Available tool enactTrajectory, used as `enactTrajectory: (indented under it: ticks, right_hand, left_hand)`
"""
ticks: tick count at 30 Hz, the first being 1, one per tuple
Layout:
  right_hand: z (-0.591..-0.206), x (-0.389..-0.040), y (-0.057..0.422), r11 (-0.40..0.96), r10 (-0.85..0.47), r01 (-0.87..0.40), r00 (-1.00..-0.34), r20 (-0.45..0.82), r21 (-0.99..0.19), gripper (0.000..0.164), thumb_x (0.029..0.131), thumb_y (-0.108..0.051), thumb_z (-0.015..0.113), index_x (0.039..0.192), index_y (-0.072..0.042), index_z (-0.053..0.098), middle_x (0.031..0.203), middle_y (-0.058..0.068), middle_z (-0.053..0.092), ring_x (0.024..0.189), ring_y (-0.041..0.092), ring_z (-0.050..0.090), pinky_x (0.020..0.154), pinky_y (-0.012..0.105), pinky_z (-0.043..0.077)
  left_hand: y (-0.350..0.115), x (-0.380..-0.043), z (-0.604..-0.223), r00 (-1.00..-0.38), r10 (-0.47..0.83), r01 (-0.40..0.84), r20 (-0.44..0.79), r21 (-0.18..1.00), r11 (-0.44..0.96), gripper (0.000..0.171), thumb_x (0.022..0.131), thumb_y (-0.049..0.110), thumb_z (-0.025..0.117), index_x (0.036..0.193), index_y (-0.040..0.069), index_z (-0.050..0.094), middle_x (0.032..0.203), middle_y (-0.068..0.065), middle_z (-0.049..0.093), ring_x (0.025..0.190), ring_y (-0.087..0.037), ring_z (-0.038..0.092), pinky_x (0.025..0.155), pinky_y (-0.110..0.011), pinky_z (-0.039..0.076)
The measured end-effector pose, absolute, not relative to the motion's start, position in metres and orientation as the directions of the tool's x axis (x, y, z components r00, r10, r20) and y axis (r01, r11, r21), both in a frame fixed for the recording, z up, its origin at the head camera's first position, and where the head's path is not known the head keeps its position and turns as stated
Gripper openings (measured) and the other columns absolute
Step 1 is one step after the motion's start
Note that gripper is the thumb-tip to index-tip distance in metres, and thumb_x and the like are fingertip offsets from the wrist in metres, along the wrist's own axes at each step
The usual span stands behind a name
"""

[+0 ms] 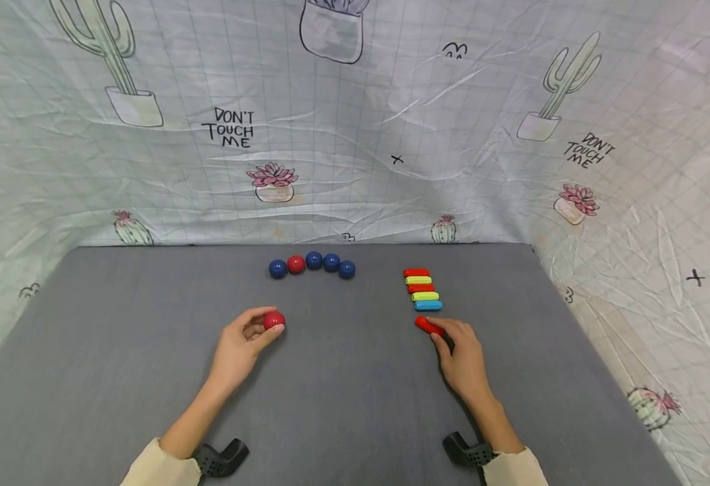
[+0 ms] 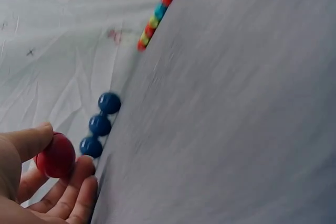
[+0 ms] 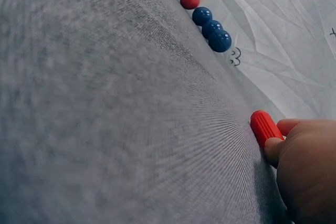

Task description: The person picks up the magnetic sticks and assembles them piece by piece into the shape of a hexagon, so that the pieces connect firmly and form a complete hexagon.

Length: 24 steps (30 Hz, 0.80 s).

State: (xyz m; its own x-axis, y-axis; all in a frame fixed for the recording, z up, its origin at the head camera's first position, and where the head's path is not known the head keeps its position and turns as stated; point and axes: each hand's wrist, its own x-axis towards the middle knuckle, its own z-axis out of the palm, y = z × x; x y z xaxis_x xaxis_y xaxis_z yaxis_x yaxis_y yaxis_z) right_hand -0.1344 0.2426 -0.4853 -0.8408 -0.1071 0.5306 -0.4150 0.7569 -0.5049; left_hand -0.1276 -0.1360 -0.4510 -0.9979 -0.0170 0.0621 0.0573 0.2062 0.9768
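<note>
Head view: left hand (image 1: 237, 345) around red ball (image 1: 274, 320), right hand (image 1: 463, 358) around red stick (image 1: 426, 325) (partly hidden).

On your left forearm you wear a pale cream sleeve (image 1: 159, 467), and the right sleeve (image 1: 515, 470) matches it in colour, both ending short of the wrist. At each cuff you have a black wrist mount, the left mount (image 1: 224, 460) and the right mount (image 1: 467, 452) alike: a dark band speckled with small dots, and a smooth, curved arm with a blocky end.
</note>
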Motion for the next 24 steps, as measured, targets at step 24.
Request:
enactTrajectory:
  ticks: [24]
  right_hand:
    - [-0.464, -0.122, 0.164, 0.544, -0.307, -0.574, -0.815, 0.492, -0.612, 0.041, 0.082, 0.003, 0.071, 0.117, -0.018, 0.067, 0.111, -0.006, 0.062, 0.099, 0.012, 0.059, 0.082, 0.033, 0.050]
  left_hand:
    - [-0.114, -0.095, -0.461, -0.943, 0.105, 0.326, 0.316, 0.941, 0.093, 0.040, 0.079, -0.009, 0.072, 0.117, -0.008, 0.060, 0.094, -0.017, 0.063, 0.077, -0.018, 0.060, 0.070, -0.022, 0.049]
